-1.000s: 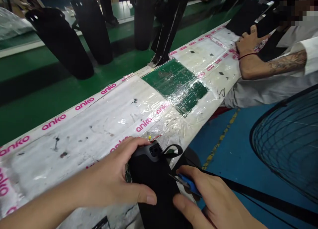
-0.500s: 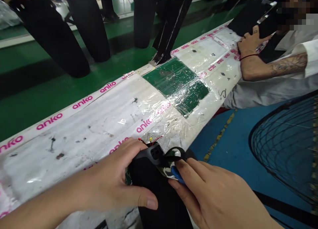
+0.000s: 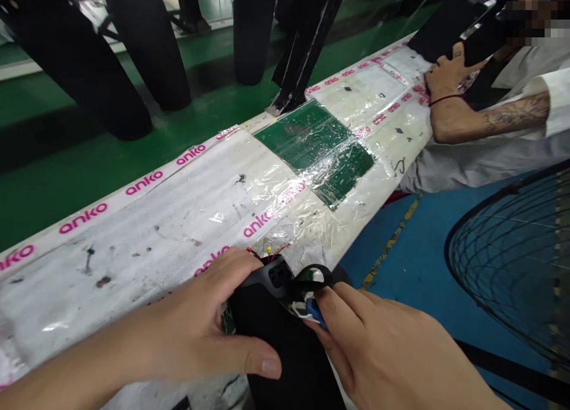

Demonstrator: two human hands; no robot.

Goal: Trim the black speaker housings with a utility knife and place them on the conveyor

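A long black body (image 3: 285, 356) with a dark plastic end piece (image 3: 276, 275) lies at the near edge of the worktop. Thin red wires and a small yellow connector (image 3: 269, 250) stick out beyond that end. My left hand (image 3: 214, 315) is closed round the body, its thumb lying across the top and its fingertips hidden on the far side. Pinched in my right hand (image 3: 378, 333) is a small blue-and-silver tool (image 3: 315, 310), mostly covered by my fingers. Its tip is close to the end piece's right side, where a black strap loop (image 3: 314, 277) stands up.
The worktop (image 3: 155, 238) is wrapped in clear film and pink-printed "anko" tape, with a green patch (image 3: 320, 149). A co-worker's hand (image 3: 447, 78) rests near a black panel at the far right. A wire fan guard (image 3: 512, 250) stands at right; black hanging pieces (image 3: 142, 48) line the back.
My right hand and the blue-and-silver tool have shifted very slightly against the end piece. My left hand keeps its hold; the whole view has moved a little.
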